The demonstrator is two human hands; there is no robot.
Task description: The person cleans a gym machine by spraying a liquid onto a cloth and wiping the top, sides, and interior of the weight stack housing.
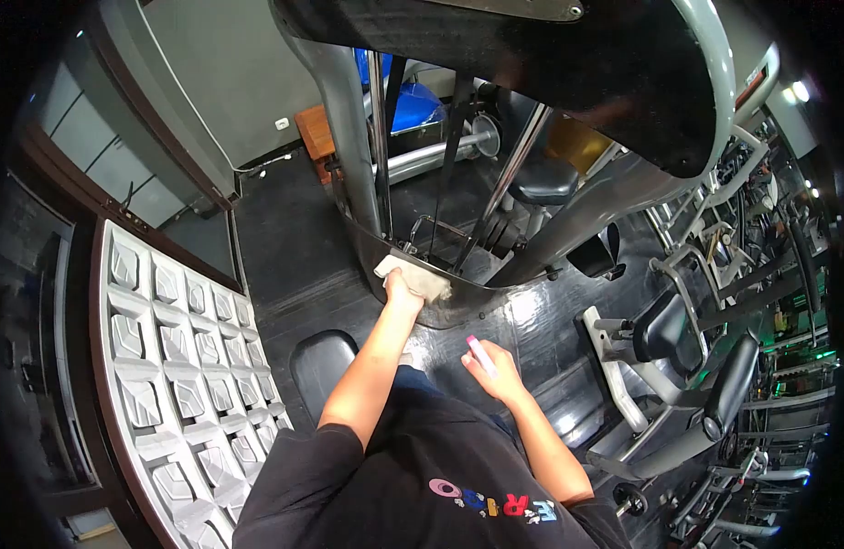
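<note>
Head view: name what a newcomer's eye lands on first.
The left hand presses a pale cloth against the black machine shroud at centre. Just below and to the right, the right hand holds a small pink-tipped item. White relief panels fill the left side.

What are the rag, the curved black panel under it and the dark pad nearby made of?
The cloth under the left hand looks like soft fabric, beige and crumpled. The curved panel seems glossy black plastic or painted metal: it mirrors light. The seat pad is probably padded vinyl, matte, with rounded edges.
</note>
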